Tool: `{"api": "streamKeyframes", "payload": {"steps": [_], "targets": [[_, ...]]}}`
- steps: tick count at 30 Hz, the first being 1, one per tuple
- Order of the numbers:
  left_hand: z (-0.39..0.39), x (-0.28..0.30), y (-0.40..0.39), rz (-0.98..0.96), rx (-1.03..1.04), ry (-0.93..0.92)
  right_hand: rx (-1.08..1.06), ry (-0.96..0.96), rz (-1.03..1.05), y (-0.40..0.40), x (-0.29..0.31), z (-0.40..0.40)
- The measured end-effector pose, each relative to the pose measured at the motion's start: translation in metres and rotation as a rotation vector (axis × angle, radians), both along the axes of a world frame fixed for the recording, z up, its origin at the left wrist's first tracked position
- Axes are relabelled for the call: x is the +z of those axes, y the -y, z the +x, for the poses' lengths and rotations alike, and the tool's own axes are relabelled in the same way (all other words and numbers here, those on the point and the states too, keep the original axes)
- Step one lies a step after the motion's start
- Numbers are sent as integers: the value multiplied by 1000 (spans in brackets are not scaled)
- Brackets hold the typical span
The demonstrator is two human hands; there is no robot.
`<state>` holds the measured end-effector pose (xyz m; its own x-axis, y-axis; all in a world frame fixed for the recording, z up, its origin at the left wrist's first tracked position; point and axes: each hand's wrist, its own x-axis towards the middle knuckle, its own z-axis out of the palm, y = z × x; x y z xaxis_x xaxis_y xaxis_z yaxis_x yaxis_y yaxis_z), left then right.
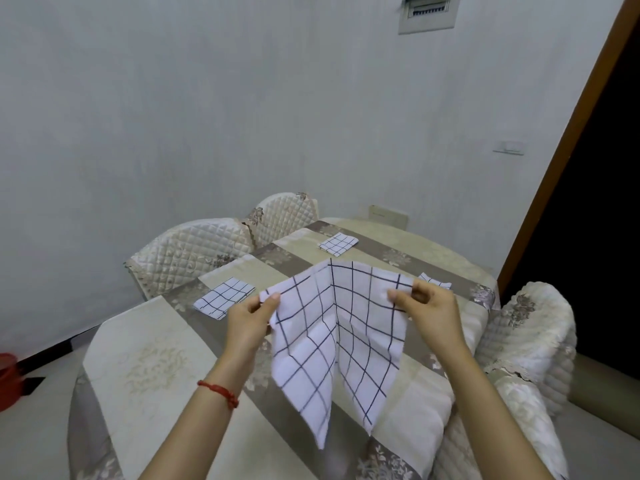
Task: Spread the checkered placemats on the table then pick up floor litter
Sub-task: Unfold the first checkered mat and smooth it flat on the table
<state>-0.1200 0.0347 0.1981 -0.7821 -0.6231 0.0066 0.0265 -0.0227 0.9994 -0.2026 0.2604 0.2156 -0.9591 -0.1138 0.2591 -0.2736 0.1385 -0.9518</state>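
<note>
I hold a white checkered placemat (332, 341) with dark grid lines up in the air above the table (145, 358). It is creased down the middle and half unfolded. My left hand (251, 320) pinches its upper left corner and my right hand (427, 306) pinches its upper right corner. Three folded checkered placemats lie on the table: one at the left (225, 296), one at the far side (338, 243), and one at the right (434, 281), partly hidden behind my right hand.
The table wears a beige and grey floral cloth. Quilted cream chairs stand at the far left (194, 254), the far side (284, 213) and the right (530, 337). A red object (7, 379) sits on the floor at the left. A dark doorway is at the right.
</note>
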Motion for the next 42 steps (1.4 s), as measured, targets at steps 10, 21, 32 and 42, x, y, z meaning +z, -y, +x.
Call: {"api": "streamKeyframes", "payload": {"steps": [10, 21, 32, 42], "targets": [[2, -8, 27, -369, 93, 69, 86, -96, 170, -4, 31, -9], [-17, 30, -50, -532, -471, -234, 356, -104, 297, 9, 53, 18], [-18, 25, -54, -381, -268, -341, 283, -16, 118, 3, 44, 20], [-18, 31, 20, -278, 41, -327, -106, 32, 47, -11, 28, -8]]}}
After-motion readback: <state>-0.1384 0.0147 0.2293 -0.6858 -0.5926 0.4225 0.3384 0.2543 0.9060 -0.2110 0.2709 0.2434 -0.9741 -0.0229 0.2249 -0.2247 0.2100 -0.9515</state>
